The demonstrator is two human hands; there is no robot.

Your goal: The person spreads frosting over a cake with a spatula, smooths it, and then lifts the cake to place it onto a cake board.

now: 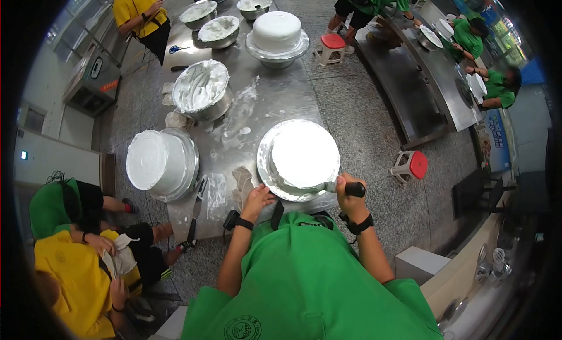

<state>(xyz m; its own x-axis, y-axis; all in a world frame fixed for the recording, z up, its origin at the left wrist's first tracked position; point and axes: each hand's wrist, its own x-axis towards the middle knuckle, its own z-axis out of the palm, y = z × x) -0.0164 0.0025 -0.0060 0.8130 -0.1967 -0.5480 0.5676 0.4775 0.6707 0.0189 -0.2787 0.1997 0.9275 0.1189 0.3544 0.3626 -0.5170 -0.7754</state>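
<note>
Directly before me a round, white-creamed cake (304, 155) sits on a metal cake turntable (264, 171); glare washes out its top. My right hand (351, 198) is closed around the black handle of an icing spatula (321, 188), whose blade lies along the cake's near right side. At the turntable's near left rim, my left hand (258, 201) holds the edge with bent fingers. A crumpled cloth (242, 185) lies just left of that hand. Farther left, a second spatula (197, 208) with a black handle rests on the metal table (275, 100).
Another creamed cake (153, 160) stands on the left and one more (277, 33) at the far end. Several bowls of cream, including a near one (202, 89), line the table's left side. A red-topped stool (416, 165) stands right. People in yellow and green surround the area.
</note>
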